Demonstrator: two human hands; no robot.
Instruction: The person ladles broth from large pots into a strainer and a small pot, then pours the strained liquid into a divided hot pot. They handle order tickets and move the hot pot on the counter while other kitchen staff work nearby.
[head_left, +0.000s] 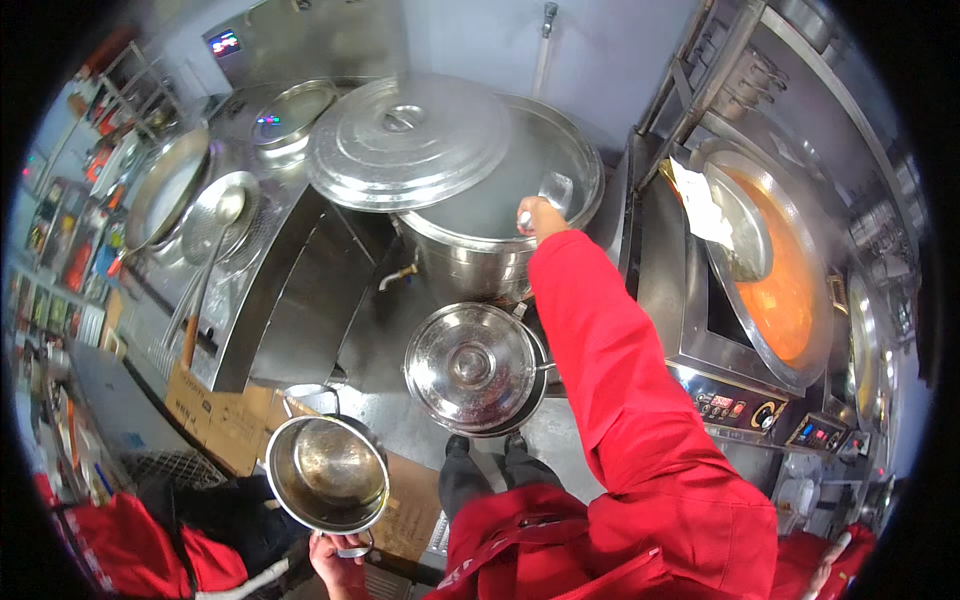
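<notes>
My left hand (339, 561) grips a loop handle of a deep stainless steel pot (327, 472), tilted so that its stained inside shows. The pot hangs low at my left side, and its far handle points away from me. My right hand (543, 216) reaches over the near right rim of a large steaming stockpot (480, 251). Its fingers are closed on the handle of a metal utensil (556, 189), whose flat, broad part shows beyond the hand. A wide metal lid (409, 142) lies across the left part of the stockpot's mouth. Steam blurs what is inside.
A lidded pot (472, 367) stands low before my feet. On the right, a wok (780, 300) holds orange liquid and a metal bowl (739, 217). Left are a steel counter (262, 255), a ladle (214, 262) and a strainer (199, 225). A co-worker's red garment (142, 540) is close at lower left.
</notes>
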